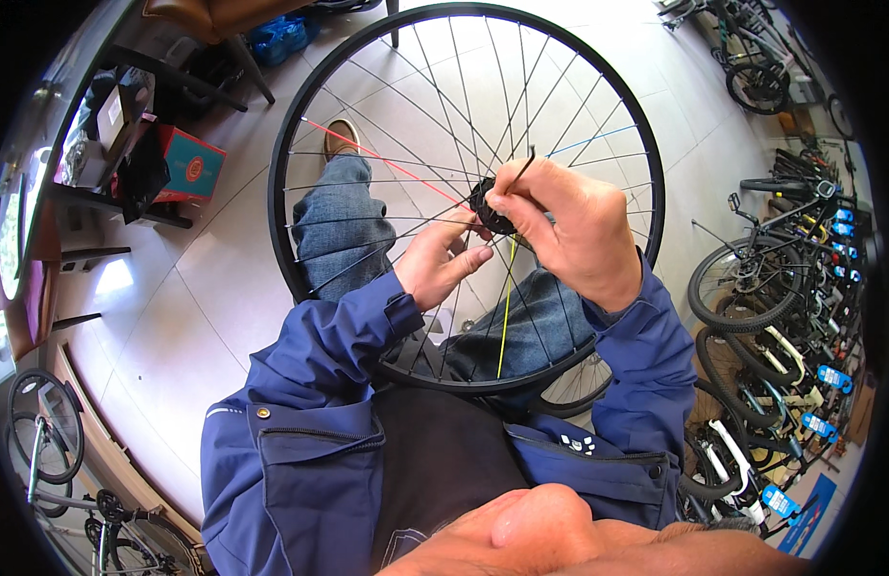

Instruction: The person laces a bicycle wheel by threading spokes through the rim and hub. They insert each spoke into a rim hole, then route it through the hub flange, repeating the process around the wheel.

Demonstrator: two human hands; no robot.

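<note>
A bicycle wheel with a black rim (280, 206) lies across my lap, no tire visible on it. Most of its spokes are dark; a red spoke (387, 163), a yellow spoke (507, 312) and a blue spoke (590, 141) stand out. At the black hub (482, 204), my right hand (579, 230) is closed in a pinch on a thin black hex key (524, 170), whose bent end points up. My left hand (433, 264) reaches in among the spokes, fingers curled against the hub's near side and thumb apart. Some of its fingertips are hidden.
Several bicycles (752, 278) line the right side, and another bicycle (104, 509) stands at the lower left. A red and teal box (190, 165) sits by a table at the left. Near the top is a brown chair (214, 19) with a blue plastic bag (279, 40) beside it.
</note>
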